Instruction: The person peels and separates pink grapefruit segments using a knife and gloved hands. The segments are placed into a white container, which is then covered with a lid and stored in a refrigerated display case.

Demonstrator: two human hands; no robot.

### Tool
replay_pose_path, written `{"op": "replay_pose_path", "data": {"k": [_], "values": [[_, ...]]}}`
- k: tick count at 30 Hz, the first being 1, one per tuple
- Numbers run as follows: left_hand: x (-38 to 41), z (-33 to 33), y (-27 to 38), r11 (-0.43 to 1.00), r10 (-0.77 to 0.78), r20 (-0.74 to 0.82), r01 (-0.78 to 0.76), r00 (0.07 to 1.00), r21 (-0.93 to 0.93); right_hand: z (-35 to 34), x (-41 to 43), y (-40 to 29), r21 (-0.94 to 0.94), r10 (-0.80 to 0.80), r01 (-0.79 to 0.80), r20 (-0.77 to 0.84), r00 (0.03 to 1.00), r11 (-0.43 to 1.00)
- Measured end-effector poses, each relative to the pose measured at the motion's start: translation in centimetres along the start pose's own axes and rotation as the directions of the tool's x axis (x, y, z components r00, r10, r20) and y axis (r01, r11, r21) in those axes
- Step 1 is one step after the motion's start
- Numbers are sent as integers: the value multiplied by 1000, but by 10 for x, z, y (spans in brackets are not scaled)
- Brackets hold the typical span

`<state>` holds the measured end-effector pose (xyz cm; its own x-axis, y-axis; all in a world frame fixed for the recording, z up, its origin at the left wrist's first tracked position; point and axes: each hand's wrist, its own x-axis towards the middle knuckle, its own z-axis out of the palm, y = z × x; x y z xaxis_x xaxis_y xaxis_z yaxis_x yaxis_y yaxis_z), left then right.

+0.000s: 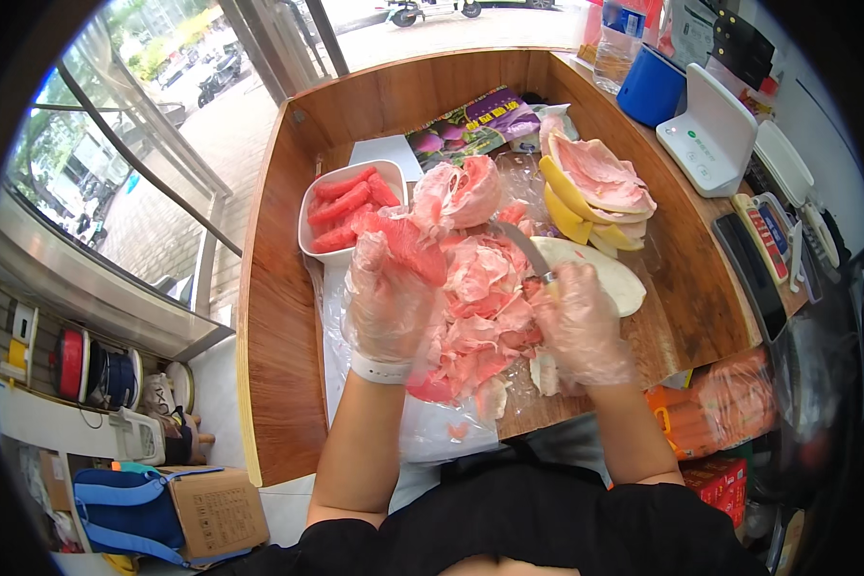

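Observation:
My left hand (390,302), in a clear plastic glove, holds a piece of red pomelo flesh (410,248) with pale membrane on it. A gloved right hand, my right hand (583,324), grips a small knife with a curved blade (522,248). Peeled membranes (482,288) lie heaped between and below the hands. Beyond them rests a partly peeled pomelo (468,193). A white tub (304,234) of peeled red segments (342,201) stands beyond my left hand. Yellow pomelo rinds (594,187) are stacked at the right, near a pale oval rind piece (597,270).
Wooden walls (417,79) enclose the work surface on the left, far and right sides. A printed purple bag (475,126) lies at the back. On the right ledge stand a blue container (651,85), a white device (716,137) and a dark phone (749,277).

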<state>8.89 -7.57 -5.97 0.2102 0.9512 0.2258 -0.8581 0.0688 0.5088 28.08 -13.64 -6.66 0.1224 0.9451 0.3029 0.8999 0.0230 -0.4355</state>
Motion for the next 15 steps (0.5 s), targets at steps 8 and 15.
{"op": "replay_pose_path", "data": {"k": [8,15], "values": [[-3,17,-7,953,212,-2,-206,977,224,-31,-6,-11,554,-268,237,-25,963,798],[-1,10,-7,941,214,-6,-204,977,268,-14,0,-2,577,-448,372,-12,894,727]]}}
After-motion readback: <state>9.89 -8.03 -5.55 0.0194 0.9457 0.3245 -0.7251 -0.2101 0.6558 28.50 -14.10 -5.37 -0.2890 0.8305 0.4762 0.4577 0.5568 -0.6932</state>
